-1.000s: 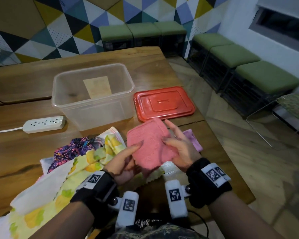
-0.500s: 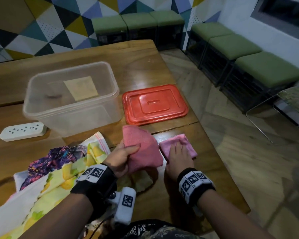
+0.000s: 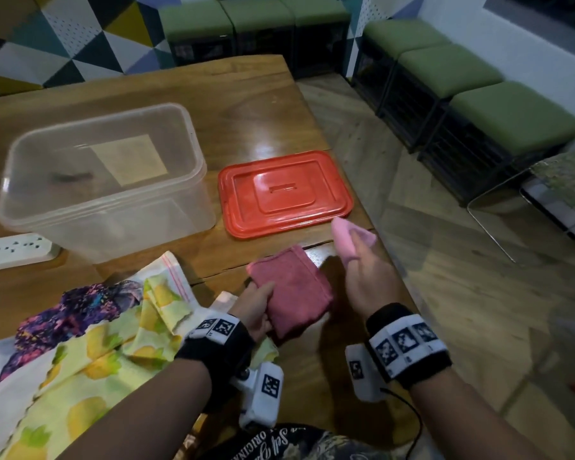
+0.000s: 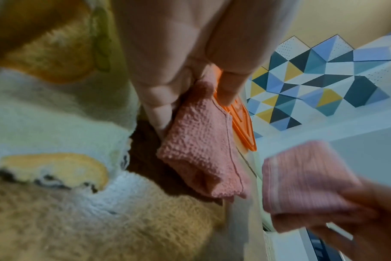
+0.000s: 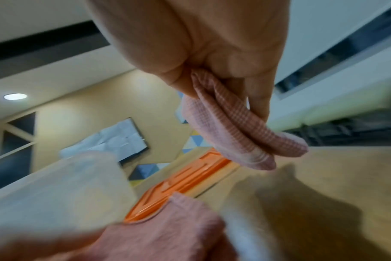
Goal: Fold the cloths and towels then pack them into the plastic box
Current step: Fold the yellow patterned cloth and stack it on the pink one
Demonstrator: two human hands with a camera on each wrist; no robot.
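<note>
From our head view, our left hand point(image 3: 256, 302) grips a folded pink towel point(image 3: 294, 290) above the worktop point(image 3: 253, 104) beside the empty plastic box point(image 3: 103, 180); our right hand point(image 3: 367, 277), flat half a second ago, now lifts a folded pale-pink cloth point(image 3: 346, 239). Left wrist: towel point(image 4: 203, 150) nubbly, pinched. Right wrist: striped cloth point(image 5: 239, 134), fingers curled round it.

Two folded pink cloths point(image 3: 291, 290) point(image 3: 346, 239), one clear plastic box point(image 3: 103, 207) and one red lid point(image 3: 284, 194) were counted. One power strip point(image 3: 14, 250) and six green stools point(image 3: 515, 119) were seen.
</note>
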